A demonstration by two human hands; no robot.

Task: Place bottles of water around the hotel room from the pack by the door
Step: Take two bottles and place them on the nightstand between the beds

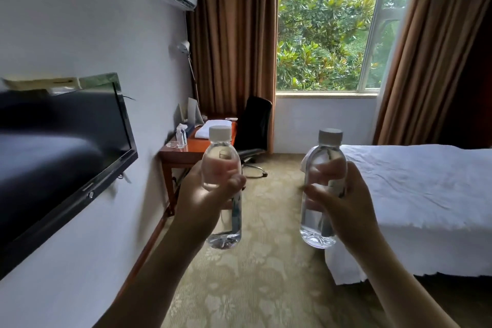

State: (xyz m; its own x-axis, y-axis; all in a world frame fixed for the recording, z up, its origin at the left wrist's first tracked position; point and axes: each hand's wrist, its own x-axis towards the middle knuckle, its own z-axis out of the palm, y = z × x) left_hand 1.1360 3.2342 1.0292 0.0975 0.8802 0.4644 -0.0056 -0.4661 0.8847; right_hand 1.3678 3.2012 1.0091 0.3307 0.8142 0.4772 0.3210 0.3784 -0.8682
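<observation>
I hold two clear water bottles with white caps upright in front of me, at chest height above the carpet. My left hand (205, 194) grips the left bottle (222, 157) around its middle, fingers wrapped behind it. My right hand (346, 202) grips the right bottle (323, 224) the same way. Both bottles are full and capped. The pack by the door is out of view.
A wooden desk (186, 150) stands against the left wall with a folded towel, a tissue box and small items on it. A black office chair (257, 128) sits beside it. A wall TV (61, 146) hangs at left, a white bed (426, 194) lies at right, and patterned carpet runs between.
</observation>
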